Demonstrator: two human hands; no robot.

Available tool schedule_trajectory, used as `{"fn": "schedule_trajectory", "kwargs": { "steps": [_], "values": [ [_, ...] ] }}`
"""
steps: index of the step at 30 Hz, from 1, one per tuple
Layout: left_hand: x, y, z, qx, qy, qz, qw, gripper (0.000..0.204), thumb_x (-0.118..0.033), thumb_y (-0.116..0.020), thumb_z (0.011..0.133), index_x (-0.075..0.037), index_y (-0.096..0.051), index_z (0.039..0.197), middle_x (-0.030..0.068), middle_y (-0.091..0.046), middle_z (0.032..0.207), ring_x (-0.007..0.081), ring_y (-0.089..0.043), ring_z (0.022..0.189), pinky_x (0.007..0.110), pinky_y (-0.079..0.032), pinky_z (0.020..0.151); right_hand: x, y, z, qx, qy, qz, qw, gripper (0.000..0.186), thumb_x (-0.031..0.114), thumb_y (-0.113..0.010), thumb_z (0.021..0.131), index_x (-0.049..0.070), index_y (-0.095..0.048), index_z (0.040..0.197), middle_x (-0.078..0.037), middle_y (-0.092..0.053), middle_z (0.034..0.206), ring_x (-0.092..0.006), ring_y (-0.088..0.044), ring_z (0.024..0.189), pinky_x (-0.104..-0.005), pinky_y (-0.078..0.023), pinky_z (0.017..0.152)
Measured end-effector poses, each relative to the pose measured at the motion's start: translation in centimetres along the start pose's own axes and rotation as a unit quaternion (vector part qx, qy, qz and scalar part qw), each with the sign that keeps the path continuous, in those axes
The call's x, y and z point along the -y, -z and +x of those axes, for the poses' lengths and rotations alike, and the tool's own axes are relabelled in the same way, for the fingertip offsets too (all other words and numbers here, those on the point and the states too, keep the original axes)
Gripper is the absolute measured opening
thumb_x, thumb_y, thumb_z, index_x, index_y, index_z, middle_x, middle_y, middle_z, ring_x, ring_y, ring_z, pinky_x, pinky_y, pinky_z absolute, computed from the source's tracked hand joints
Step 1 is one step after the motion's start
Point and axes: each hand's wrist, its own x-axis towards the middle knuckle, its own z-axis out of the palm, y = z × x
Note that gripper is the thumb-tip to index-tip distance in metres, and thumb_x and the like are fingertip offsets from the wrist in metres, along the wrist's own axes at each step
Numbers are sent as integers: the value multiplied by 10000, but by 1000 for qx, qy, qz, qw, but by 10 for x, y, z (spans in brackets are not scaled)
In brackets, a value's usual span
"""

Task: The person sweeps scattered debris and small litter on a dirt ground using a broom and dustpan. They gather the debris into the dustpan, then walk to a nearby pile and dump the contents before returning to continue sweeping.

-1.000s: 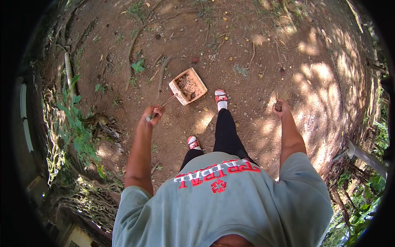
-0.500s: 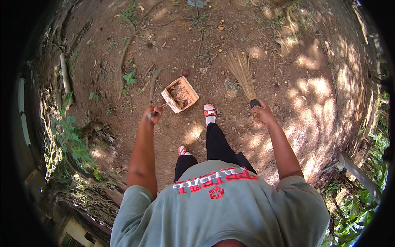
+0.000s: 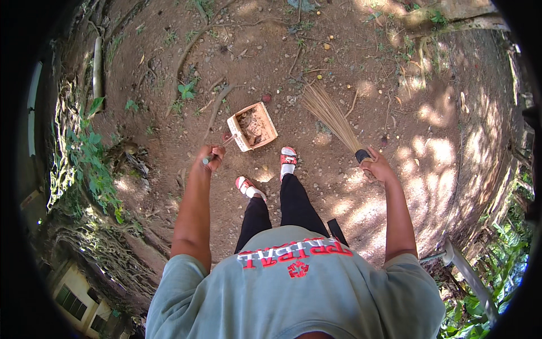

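Observation:
My left hand (image 3: 212,157) is closed round the handle of a dustpan (image 3: 243,140), a square, pale orange tub. Dry leaves and dirt lie inside the tub, which hangs or rests just ahead of my feet; I cannot tell whether it touches the soil. On the right, my right hand (image 3: 377,165) grips the dark-bound end of a stick broom (image 3: 333,117). Its thin tan bristles fan out toward the far left, over the ground to the right of the dustpan.
Tree roots (image 3: 217,113) cross the bare brown soil. A dark red round object (image 3: 266,98) lies beyond the dustpan, and small yellow fruits (image 3: 327,46) are scattered farther off. Green plants (image 3: 93,169) grow at left. A grey pole (image 3: 471,281) stands at lower right.
My left foot has stepped forward, nearly level with the right. The broom's bristles have swung left, while my right hand has shifted slightly right and nearer. Both hands keep their grip.

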Motion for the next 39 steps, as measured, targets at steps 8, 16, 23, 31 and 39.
{"fn": "schedule_trajectory", "kwargs": {
  "steps": [8, 16, 23, 31, 39],
  "values": [
    [6, -1, -3, 11, -26, 6, 1000, 104, 18, -234, 920, 51, -322, 874, 44, -412, 700, 71, -416, 473, 182, -414, 365, 41, 29, 78, -126, -67, -251, 957, 574, 194, -725, 680, 47, -565, 1211, -192, -668, 1029, -303, -664, 932, -362, -522, 827],
    [5, -6, -4, -12, -19, 13, 1000, 82, 5, -264, 924, 46, -328, 892, 49, -425, 699, 75, -424, 461, 175, -411, 357, -2, 66, 3, -89, 25, -218, 972, 609, 135, -708, 703, 114, -537, 1287, -123, -671, 872, -232, -642, 651, -370, -511, 559],
    [-4, -17, 9, -7, -27, 0, 1000, 207, 18, -286, 911, 139, -351, 1066, 40, -429, 693, 68, -416, 455, 169, -411, 362, 27, 26, 82, -70, -95, 88, 989, 558, 59, -677, 719, 168, -530, 1246, -41, -555, 693, -144, -511, 497, -323, -446, 440],
    [-8, -20, 5, 5, 7, 15, 1000, 84, 1, -306, 927, 44, -356, 874, 50, -438, 671, 85, -427, 428, 185, -427, 340, 39, -26, 36, -30, 67, -381, 922, 823, 105, -723, 643, 214, -431, 1404, -185, -635, 1164, -323, -610, 1084, -384, -479, 923],
    [-21, -9, 43, -13, -3, -17, 1000, 91, 16, -275, 921, 73, -303, 986, 92, -440, 748, 111, -449, 442, 196, -435, 344, -14, -12, 36, -34, -44, -116, 992, 699, 73, -747, 624, 141, -545, 1289, -119, -670, 969, -192, -643, 726, -321, -520, 616]
  ]
}}
